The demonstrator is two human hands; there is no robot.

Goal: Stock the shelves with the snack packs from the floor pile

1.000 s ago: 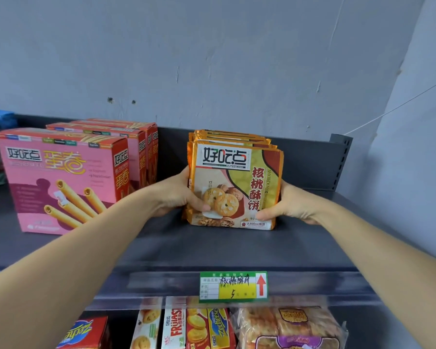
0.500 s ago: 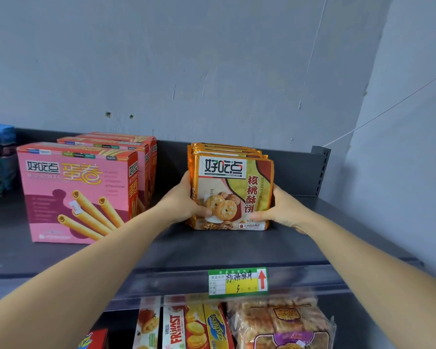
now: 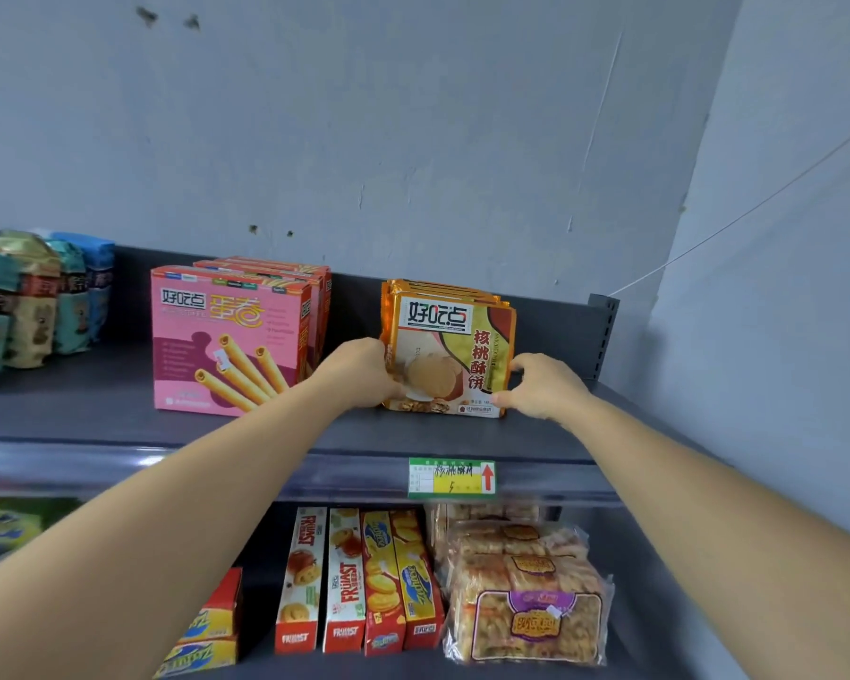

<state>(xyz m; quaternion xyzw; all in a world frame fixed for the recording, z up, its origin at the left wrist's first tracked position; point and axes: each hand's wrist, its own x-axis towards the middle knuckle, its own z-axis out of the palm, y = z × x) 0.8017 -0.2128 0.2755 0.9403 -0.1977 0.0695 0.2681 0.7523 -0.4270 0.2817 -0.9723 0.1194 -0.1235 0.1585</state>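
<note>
Evidently light, slick and crushable, the upright stack of orange foil walnut-cookie packs (image 3: 450, 355) stands mid-frame on the dark grey metal shelf (image 3: 315, 434), clamped at its side edges, the safest hold, by left hand (image 3: 364, 373) and right hand (image 3: 543, 385).

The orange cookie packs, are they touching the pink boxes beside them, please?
No, the orange cookie packs stand apart from the pink boxes, with the left hand in the gap between them.

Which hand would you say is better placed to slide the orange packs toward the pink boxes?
Probably the right hand: it holds the orange packs on the far edge; the left hand sits between.
</note>
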